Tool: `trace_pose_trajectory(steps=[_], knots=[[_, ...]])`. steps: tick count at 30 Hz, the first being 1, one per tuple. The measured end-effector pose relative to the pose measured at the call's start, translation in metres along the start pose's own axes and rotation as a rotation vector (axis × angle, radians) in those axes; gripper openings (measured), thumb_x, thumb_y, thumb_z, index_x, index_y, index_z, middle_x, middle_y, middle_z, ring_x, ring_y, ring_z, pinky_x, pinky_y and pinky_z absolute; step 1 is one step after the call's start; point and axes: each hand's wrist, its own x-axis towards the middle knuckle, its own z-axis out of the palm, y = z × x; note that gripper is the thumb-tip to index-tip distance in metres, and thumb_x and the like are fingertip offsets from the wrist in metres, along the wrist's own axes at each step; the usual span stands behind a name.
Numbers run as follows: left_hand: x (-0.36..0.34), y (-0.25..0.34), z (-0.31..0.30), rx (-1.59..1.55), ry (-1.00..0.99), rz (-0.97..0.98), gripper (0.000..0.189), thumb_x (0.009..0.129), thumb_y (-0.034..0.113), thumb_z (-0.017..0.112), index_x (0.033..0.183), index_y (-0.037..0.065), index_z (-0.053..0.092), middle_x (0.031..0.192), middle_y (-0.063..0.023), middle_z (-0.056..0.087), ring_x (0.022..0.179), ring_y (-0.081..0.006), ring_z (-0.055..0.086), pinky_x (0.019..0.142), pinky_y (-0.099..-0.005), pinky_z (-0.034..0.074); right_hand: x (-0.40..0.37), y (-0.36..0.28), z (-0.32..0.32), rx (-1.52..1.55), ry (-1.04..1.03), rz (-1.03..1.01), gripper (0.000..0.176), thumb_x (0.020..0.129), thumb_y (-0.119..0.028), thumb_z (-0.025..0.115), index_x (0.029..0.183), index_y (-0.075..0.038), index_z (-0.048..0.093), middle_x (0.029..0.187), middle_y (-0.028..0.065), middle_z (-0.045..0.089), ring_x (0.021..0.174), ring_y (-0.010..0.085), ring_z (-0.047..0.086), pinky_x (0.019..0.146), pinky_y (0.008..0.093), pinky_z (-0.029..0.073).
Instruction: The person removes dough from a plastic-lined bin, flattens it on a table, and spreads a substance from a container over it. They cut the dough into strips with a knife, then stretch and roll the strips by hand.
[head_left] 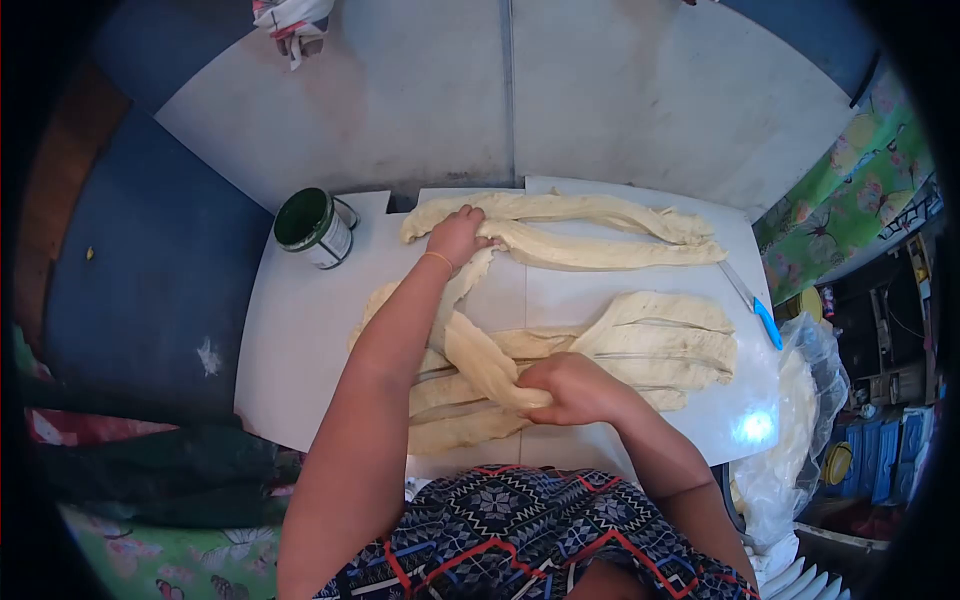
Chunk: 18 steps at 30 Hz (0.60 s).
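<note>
A long strip of pale dough (478,358) runs slack and twisted between my two hands. My left hand (460,237) is closed at its far end, beside the left ends of two long dough rolls (610,248) lying across the back of the table. My right hand (575,388) is closed around the near end, low over a sheet of dough (665,345) cut into several lengthwise strips. My left forearm covers part of that sheet's left side. A knife (766,322) with a blue handle lies at the right edge, its blade pointing toward the rolls.
The white table (290,360) backs onto an upright pale panel (420,100). An open green tub (312,228) with a handle stands at the back left. Clear plastic (800,420) hangs by the right edge, and a cloth (293,25) hangs at the top.
</note>
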Motion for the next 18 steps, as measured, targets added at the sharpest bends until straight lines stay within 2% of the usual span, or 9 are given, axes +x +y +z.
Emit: trace_pose_trajectory(steps=[4, 7, 9, 10, 13, 15, 16, 17, 18], knots=[[-0.011, -0.017, -0.004, -0.111, -0.049, 0.061, 0.07, 0.068, 0.045, 0.076, 0.121, 0.007, 0.052, 0.117, -0.0145, 0.052, 0.11, -0.0337, 0.053, 0.094, -0.0404, 0.043, -0.012, 0.027, 0.023, 0.013, 0.089, -0.024, 0.036, 0.073, -0.027, 0.071, 0.099, -0.003, 0.063, 0.09, 0.017, 0.062, 0.087, 0.036, 0.059, 0.076, 0.0437, 0.047], [-0.074, -0.01, -0.019, 0.107, 0.038, 0.08, 0.078, 0.064, 0.046, 0.078, 0.125, 0.006, 0.051, 0.125, -0.0149, 0.05, 0.113, -0.0359, 0.051, 0.096, -0.0428, 0.041, -0.017, 0.027, 0.023, -0.072, 0.031, 0.103, 0.037, 0.073, -0.027, 0.072, 0.101, -0.003, 0.064, 0.096, 0.0156, 0.062, 0.091, 0.0341, 0.058, 0.08, 0.0423, 0.045], [-0.108, -0.009, -0.027, 0.162, 0.013, -0.141, 0.075, 0.063, 0.044, 0.078, 0.121, 0.004, 0.052, 0.13, -0.0165, 0.048, 0.116, -0.0376, 0.048, 0.097, -0.0462, 0.039, -0.015, 0.028, 0.023, -0.056, 0.097, 0.079, 0.04, 0.073, -0.03, 0.073, 0.103, -0.005, 0.065, 0.096, 0.0146, 0.061, 0.094, 0.033, 0.057, 0.08, 0.0415, 0.045], [-0.111, -0.019, -0.027, 0.173, 0.011, -0.141, 0.075, 0.063, 0.044, 0.078, 0.121, 0.004, 0.052, 0.13, -0.0165, 0.048, 0.116, -0.0376, 0.048, 0.097, -0.0462, 0.039, -0.01, 0.028, 0.025, -0.049, 0.104, 0.074, 0.04, 0.073, -0.03, 0.073, 0.103, -0.005, 0.065, 0.096, 0.0146, 0.061, 0.094, 0.033, 0.057, 0.08, 0.0415, 0.045], [-0.114, -0.041, -0.024, 0.13, 0.024, -0.189, 0.063, 0.065, 0.036, 0.076, 0.113, 0.002, 0.056, 0.119, -0.0189, 0.057, 0.109, -0.0358, 0.054, 0.091, -0.0433, 0.043, 0.011, 0.022, 0.019, -0.263, 0.226, 0.023, 0.042, 0.074, -0.031, 0.071, 0.104, -0.003, 0.064, 0.099, 0.014, 0.061, 0.097, 0.0347, 0.056, 0.084, 0.0407, 0.045], [-0.098, -0.046, -0.035, -0.139, 0.001, -0.272, 0.049, 0.066, 0.03, 0.074, 0.101, -0.001, 0.058, 0.098, -0.0179, 0.065, 0.095, -0.0323, 0.062, 0.081, -0.0385, 0.048, 0.044, 0.002, 0.007, -0.28, 0.135, 0.202, 0.045, 0.076, -0.032, 0.07, 0.108, -0.002, 0.062, 0.111, 0.0178, 0.058, 0.105, 0.0343, 0.053, 0.088, 0.0407, 0.045], [-0.092, -0.05, -0.041, -0.141, 0.012, -0.269, 0.049, 0.066, 0.03, 0.074, 0.101, -0.001, 0.058, 0.098, -0.0179, 0.065, 0.095, -0.0323, 0.062, 0.081, -0.0385, 0.048, 0.062, 0.002, 0.009, -0.1, 0.221, 0.174, 0.05, 0.077, -0.035, 0.069, 0.112, -0.001, 0.06, 0.119, 0.0199, 0.054, 0.11, 0.0345, 0.05, 0.093, 0.0411, 0.043], [-0.086, -0.056, -0.048, -0.264, 0.132, -0.219, 0.043, 0.067, 0.026, 0.073, 0.097, -0.001, 0.058, 0.09, -0.0169, 0.065, 0.086, -0.0305, 0.063, 0.076, -0.0362, 0.049, 0.08, 0.008, 0.019, 0.081, 0.305, 0.146, 0.055, 0.079, -0.039, 0.068, 0.116, 0.0, 0.059, 0.127, 0.0221, 0.049, 0.116, 0.0348, 0.048, 0.097, 0.0414, 0.04], [-0.08, -0.059, -0.054, -0.388, 0.249, -0.168, 0.037, 0.068, 0.023, 0.071, 0.092, -0.002, 0.059, 0.082, -0.0159, 0.065, 0.077, -0.0287, 0.064, 0.071, -0.034, 0.05, 0.099, 0.02, 0.036, 0.074, 0.306, 0.144, 0.055, 0.079, -0.039, 0.068, 0.116, 0.0, 0.059, 0.127, 0.0221, 0.049, 0.116, 0.0348, 0.048, 0.097, 0.0414, 0.04]])
